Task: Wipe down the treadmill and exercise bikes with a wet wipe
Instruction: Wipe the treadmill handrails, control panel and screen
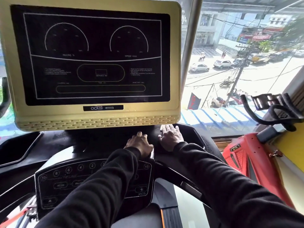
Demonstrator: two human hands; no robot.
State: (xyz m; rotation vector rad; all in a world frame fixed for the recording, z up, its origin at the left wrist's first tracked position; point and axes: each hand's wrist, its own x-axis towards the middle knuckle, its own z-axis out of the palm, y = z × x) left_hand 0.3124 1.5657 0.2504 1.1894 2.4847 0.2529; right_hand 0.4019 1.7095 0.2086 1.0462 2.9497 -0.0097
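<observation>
The treadmill console fills the view, with a gold-framed dark display [97, 60] above a black deck [194, 137] and a button panel [65, 181]. My right hand [171, 136] lies flat with straight fingers on the black deck just under the display's right corner. A pale strip shows under its fingertips; whether that is the wet wipe I cannot tell. My left hand [139, 143] sits beside it with curled fingers over the button panel's upper right edge. Both arms wear black sleeves.
A red exercise bike [250, 163] with black handlebars [271, 111] stands close on the right against a yellow wall. A large window behind the console looks onto a street. A black handle [5, 96] shows at the far left. A black tray recess [18, 147] lies left of the console.
</observation>
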